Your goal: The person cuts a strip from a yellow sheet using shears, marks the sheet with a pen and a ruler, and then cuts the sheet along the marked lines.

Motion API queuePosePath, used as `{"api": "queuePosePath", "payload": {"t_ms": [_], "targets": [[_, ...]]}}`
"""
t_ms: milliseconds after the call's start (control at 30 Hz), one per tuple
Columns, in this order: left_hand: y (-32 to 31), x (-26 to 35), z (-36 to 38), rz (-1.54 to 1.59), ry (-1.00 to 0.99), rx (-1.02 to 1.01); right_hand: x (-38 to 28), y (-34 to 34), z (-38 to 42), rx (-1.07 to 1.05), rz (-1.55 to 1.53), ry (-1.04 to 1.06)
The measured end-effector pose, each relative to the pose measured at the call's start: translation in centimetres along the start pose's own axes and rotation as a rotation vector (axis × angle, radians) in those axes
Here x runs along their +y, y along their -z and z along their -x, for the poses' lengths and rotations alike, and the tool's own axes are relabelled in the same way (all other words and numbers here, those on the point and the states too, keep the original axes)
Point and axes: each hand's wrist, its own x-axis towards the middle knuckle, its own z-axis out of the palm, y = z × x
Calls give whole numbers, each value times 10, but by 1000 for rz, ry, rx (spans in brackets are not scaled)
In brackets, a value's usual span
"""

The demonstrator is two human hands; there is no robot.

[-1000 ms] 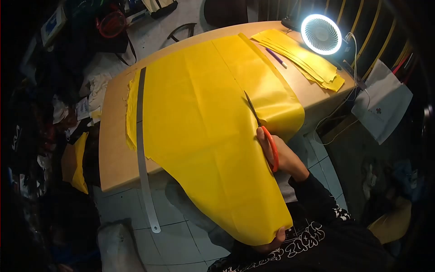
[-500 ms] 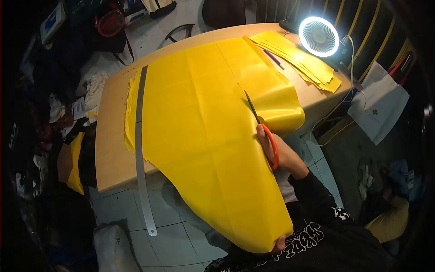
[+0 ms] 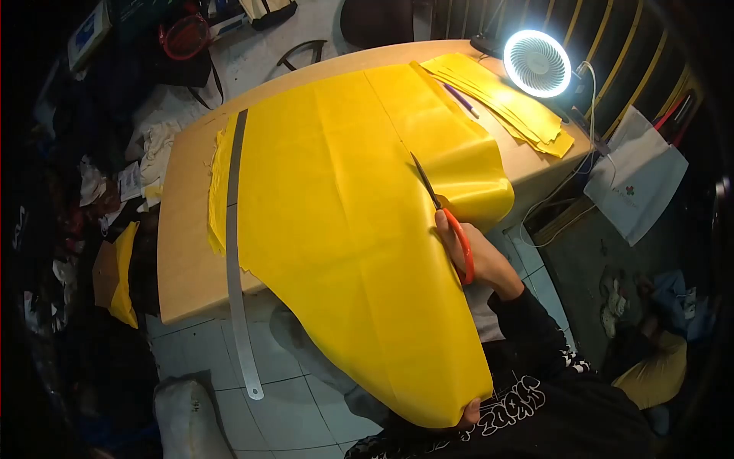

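Note:
A large sheet of smooth yellow material (image 3: 329,214) covers much of the table and hangs over its front edge toward my body. My right hand (image 3: 483,256) is closed around the orange handles of a pair of scissors (image 3: 426,182). Their dark blades lie along the cut at the sheet's right side, where the cut-off part curls down. Low in the view, my left hand (image 3: 472,411) pinches the hanging near corner of the sheet; most of its fingers are hidden. A long metal ruler (image 3: 235,229) lies along the sheet's left side and juts past the table edge.
On the wooden table (image 3: 183,252), a stack of yellow strips (image 3: 501,99) lies at the back right beside a purple pen (image 3: 461,100). A lit round lamp (image 3: 537,63) stands behind them. A white bag (image 3: 638,180) hangs at right. Clutter fills the left floor.

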Motion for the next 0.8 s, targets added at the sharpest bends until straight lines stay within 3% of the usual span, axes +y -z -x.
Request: {"api": "queuePosePath", "payload": {"t_ms": [267,533,800], "targets": [[0,-2,-3,8,6,-3,-7,8,2,-70,-74,-59],[-1,-2,-5,16,8,-12,-5,9,2,-52,-44,97],[-2,-3,-6,23,9,-17,1,3,-2,-9,-54,39]]}}
